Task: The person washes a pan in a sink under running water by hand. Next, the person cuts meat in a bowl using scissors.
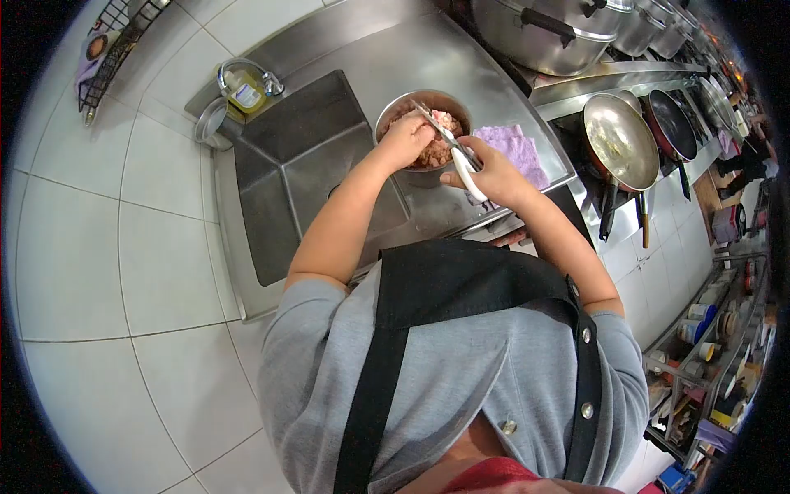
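Observation:
A steel pot [380,123] stands on the counter right of the sink, with pinkish-brown pieces of what looks like meat [434,154] inside. My left hand [405,142] reaches over the pot's left side with its fingers closed at the food. What they pinch is hidden. Over the right rim, my right hand [492,171] is closed on white-handled scissors [467,176]. Their metal blades point up and left across the pot, close to my left fingertips. A folded purple cloth [512,155] lies on the counter just beyond my right hand.
To the left is a steel sink [284,169] with a tap [270,82] and a bottle of yellow liquid [244,92] behind it. A stove on the right bears a frying pan [619,140], a dark pan [671,123] and a large pot [547,33]. Shelves [699,362] stand at far right.

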`<state>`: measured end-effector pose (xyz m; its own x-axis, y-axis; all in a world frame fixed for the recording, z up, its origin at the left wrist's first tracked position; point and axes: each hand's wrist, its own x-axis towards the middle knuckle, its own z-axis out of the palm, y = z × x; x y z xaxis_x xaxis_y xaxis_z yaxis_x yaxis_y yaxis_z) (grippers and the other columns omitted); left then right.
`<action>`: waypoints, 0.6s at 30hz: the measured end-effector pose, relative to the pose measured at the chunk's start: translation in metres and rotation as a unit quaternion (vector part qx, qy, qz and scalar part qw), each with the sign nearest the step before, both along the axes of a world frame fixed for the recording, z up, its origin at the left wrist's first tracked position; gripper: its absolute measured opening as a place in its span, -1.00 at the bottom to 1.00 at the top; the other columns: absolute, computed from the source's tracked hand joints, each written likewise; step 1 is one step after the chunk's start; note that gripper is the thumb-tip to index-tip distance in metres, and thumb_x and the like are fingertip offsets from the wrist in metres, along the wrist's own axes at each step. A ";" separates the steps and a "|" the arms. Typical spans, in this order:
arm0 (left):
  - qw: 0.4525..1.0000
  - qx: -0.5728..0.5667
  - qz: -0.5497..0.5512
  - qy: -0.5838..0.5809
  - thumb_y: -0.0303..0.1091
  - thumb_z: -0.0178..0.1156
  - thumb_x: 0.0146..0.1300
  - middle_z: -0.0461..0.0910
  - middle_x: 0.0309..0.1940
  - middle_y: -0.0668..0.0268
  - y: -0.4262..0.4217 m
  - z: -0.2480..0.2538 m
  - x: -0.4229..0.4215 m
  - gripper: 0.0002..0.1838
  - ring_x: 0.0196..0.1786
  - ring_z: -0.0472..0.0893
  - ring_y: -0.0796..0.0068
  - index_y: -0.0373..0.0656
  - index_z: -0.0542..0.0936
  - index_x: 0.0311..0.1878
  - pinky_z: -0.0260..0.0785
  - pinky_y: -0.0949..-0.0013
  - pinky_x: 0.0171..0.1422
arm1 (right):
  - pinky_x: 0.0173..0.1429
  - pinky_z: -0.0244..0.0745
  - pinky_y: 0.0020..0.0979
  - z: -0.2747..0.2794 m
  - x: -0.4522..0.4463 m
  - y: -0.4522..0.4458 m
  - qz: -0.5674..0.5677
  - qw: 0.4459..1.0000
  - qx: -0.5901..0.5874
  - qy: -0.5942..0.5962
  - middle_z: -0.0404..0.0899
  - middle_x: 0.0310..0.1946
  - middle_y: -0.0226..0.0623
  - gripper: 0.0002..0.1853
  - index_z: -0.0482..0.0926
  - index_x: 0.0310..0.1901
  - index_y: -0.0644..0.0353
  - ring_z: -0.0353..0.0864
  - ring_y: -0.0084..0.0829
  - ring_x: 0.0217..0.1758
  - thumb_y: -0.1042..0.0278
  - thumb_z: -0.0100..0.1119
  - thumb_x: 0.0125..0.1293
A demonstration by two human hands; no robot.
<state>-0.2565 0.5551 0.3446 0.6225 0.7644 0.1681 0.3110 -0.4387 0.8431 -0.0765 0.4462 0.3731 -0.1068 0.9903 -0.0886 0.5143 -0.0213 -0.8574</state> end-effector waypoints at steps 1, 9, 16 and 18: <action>1.000 -0.010 0.017 0.007 -0.35 -0.05 0.29 0.58 -0.09 0.21 -0.003 0.004 0.001 -0.70 0.02 0.52 0.41 -0.29 0.53 -0.01 0.30 0.39 0.17 | -0.08 0.43 -0.39 0.001 0.000 -0.001 -0.004 1.000 -0.001 -0.001 0.57 -0.29 -0.18 -0.23 0.36 0.19 0.24 0.53 -0.44 -0.23 0.05 0.45 -0.02; 0.997 0.033 0.063 -0.012 -0.27 -0.09 0.31 0.59 -0.07 0.11 -0.005 0.002 0.004 -0.63 0.04 0.54 0.28 -0.30 0.53 0.03 0.32 0.34 0.17 | -0.10 0.43 -0.42 -0.006 0.007 -0.003 -0.020 0.998 0.058 0.016 0.61 -0.32 -0.16 -0.33 0.45 0.11 0.26 0.53 -0.50 -0.23 0.12 0.46 -0.02; 0.998 0.019 0.062 0.022 -0.26 -0.12 0.33 0.61 -0.14 0.11 -0.003 0.008 0.003 -0.62 -0.04 0.57 0.27 -0.32 0.53 -0.01 0.35 0.31 0.11 | -0.12 0.44 -0.44 -0.011 0.004 -0.010 0.000 0.990 0.139 -0.031 0.59 -0.26 -0.18 -0.25 0.36 0.18 0.32 0.54 -0.48 -0.24 0.14 0.46 -0.01; 0.998 0.018 0.064 0.020 -0.26 -0.12 0.33 0.61 -0.16 0.13 -0.001 0.002 0.002 -0.63 -0.05 0.57 0.29 -0.33 0.52 -0.02 0.35 0.31 0.09 | -0.14 0.45 -0.45 -0.007 0.005 -0.010 0.001 0.997 0.082 0.006 0.59 -0.29 -0.23 -0.27 0.37 0.17 0.34 0.54 -0.48 -0.27 0.16 0.45 0.01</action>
